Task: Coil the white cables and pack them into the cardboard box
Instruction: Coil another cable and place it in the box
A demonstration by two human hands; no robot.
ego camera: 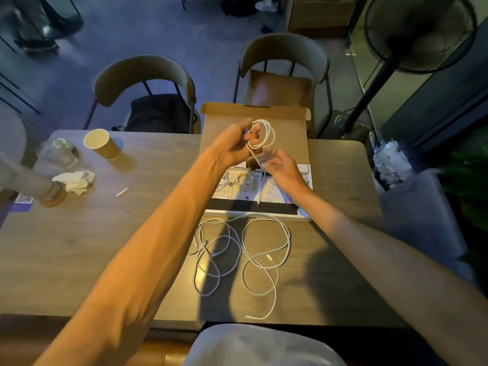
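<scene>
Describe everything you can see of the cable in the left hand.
The white cable is thin and smooth, wound into a few loose round loops. The left hand holds them up over the open lid of the cardboard box. One tail drops toward the right hand; blur hides whether it is gripped.

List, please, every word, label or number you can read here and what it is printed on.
No text is legible.
White packet in the cardboard box: blue print, too blurred to read.
Purple card at the table's left edge: a QR-like code, lettering too small to read.
</scene>
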